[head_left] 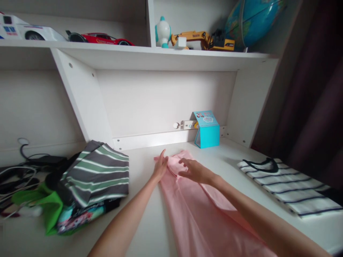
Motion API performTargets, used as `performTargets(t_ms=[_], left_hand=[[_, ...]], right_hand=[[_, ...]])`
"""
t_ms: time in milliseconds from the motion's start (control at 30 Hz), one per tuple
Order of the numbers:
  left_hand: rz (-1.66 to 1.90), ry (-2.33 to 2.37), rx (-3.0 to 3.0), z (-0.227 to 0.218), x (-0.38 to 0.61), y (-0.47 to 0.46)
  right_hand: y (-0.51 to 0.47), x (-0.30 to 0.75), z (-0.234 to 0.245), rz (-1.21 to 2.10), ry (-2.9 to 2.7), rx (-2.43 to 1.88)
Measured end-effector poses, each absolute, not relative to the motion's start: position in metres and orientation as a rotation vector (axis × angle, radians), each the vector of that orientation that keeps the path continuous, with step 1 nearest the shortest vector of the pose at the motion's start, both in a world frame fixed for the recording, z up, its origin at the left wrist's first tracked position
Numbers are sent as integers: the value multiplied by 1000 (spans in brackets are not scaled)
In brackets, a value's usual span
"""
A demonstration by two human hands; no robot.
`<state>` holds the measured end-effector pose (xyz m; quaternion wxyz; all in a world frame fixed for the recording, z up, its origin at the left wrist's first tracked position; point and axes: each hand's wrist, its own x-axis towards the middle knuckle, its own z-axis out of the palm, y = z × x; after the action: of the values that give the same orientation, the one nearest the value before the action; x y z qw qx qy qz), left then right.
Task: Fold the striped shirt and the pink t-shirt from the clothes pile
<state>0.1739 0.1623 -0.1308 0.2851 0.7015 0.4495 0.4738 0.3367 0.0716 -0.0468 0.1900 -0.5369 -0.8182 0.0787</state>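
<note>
A pink garment (pixel 193 214) lies spread lengthwise on the white desk, and its narrower end points toward the back wall. What kind of garment it is I cannot tell. At the left edge of that far end rests my left hand (pixel 160 167), fingers stretched out and touching the cloth. My right hand (pixel 195 171) is over the far end, a little to the right, with its fingers apart and curved down toward the fabric. No cloth shows gripped in either hand. My right forearm hides part of the garment's right side.
Left of the garment sits a pile of clothes topped by a striped grey-green one (pixel 102 175), with cables (pixel 18 175) beyond. A folded striped white shirt (pixel 289 185) lies right. A turquoise desk calendar (pixel 209 135) stands at the back. Toys and a globe (pixel 254 21) occupy the shelf (pixel 166 52).
</note>
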Motion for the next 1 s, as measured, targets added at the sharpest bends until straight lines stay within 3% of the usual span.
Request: performTargets(t_ms=[267,500,733,1000], left_hand=[[1216,1200,2171,-133,177,168],[1116,1406,2248,-129,182,163],[963,1646,2369,-106,196,158],[380,1697,2528,-85,264,142]], right_hand=[[-61,456,-69,315,-2326,-1716],[-106,449,-84,567,-2344,-1521],[-86,450,-111,-241,-2435,-1229],[-78,453,-142,-569,-2481,-1074]])
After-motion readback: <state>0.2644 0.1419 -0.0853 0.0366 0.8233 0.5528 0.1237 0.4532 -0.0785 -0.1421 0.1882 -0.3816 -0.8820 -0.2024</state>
